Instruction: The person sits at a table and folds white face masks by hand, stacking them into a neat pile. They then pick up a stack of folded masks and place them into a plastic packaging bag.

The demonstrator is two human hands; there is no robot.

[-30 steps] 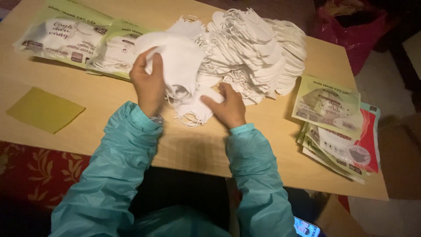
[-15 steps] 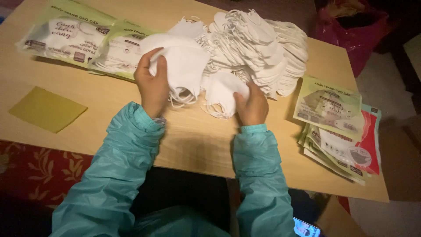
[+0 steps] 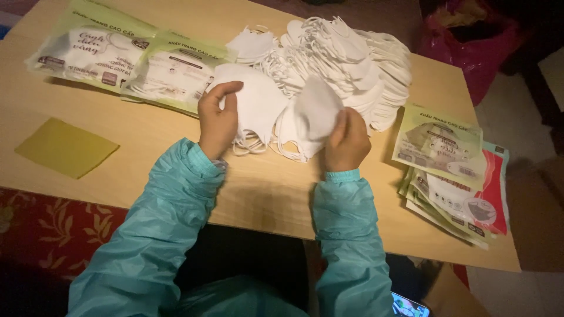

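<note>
Left hand (image 3: 218, 120) is gripping a small stack of white masks (image 3: 258, 105), fingers curled over its edge, while the right hand (image 3: 348, 141) is pinching a single mask (image 3: 314, 111) just beside it, both above the bench (image 3: 264, 188), in front of the loose mask pile (image 3: 358, 64).

Wooden table (image 3: 276, 194). Yellow sheet (image 3: 66, 147), lying flat near the left edge. Two filled green packets (image 3: 126, 61) at the far left, overlapping. Stack of flat packets (image 3: 452, 170) at the right edge. Red bag (image 3: 470, 47) on the floor beyond the table.
</note>
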